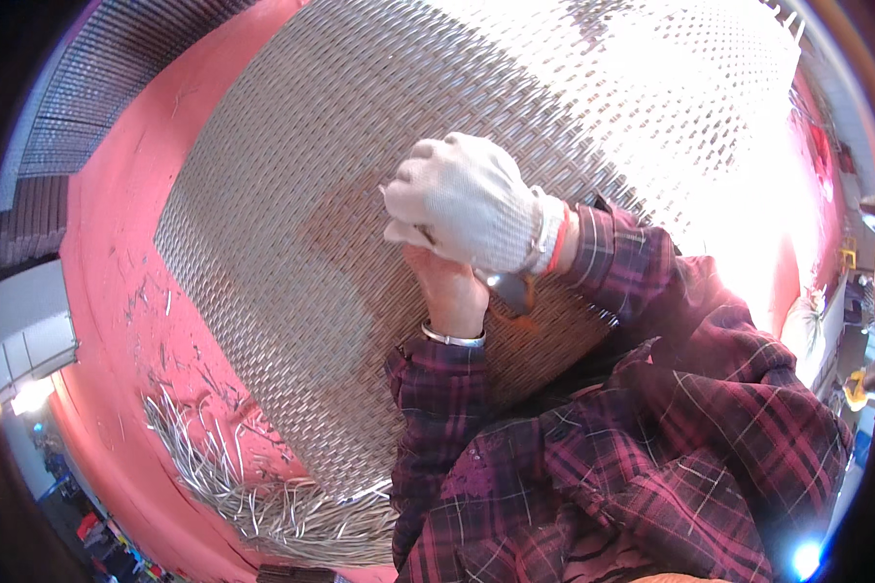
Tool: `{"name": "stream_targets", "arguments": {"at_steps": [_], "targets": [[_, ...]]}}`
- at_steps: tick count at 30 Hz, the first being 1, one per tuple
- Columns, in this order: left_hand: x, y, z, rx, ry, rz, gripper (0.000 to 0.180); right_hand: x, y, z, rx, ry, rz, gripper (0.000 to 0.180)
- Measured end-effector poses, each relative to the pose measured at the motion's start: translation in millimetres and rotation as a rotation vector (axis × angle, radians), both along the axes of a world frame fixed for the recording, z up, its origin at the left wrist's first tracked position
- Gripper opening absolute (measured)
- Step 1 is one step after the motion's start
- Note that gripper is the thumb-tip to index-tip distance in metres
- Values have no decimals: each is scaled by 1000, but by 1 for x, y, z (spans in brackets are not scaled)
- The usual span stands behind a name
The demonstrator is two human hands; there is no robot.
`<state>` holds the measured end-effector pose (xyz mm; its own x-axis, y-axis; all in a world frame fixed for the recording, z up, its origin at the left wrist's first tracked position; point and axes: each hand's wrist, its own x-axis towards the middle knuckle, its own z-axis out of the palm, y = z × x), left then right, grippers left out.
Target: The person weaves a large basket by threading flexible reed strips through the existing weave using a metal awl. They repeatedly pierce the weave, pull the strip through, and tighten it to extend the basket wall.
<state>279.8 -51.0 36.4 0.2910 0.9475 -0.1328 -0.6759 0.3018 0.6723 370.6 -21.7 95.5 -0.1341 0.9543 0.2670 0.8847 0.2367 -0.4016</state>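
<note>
We are working right over a woven wicker panel (pixel 292 146), which is lying directly beneath both hands and spreading away to the left and toward the upper right. Through the bent view we are reading its long axis as running from lower left to upper right, while a bend or edge in it is slanting past beyond the hands.

The relation that is mattering most, we judge, is the stacking: the gloved right hand (pixel 467 199) is sitting uppermost, and the bare left hand (pixel 449 291) is lying partly under it, probably the nearer of the two to the weave. Our right grip is curling narrow over the left fingers; our left grip is hiding underneath, so we cannot tell what, if anything, either is holding. A shiny metal item (pixel 499 284), its kind unclear, is showing just to the right of the left hand.

The panel is lying over a pink surface (pixel 117 243), where loose strands (pixel 262 515) are bunching along its lower-left end.
</note>
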Motion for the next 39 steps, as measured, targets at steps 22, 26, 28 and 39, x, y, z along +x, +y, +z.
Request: {"name": "stream_targets", "arguments": {"at_steps": [22,26,28,39], "targets": [[-45,9,53,19,-176,-230,37,54,5,57,-201,93,93,20],[-18,7,52,-224,-19,28,35,-65,-4,101,-440,6,453,57],[-14,7,47,-241,-22,27,34,-83,-5,90,-374,43,487,60],[-157,14,75,-159,-226,8,26,39,3,-3,14,80,240,26]]}}
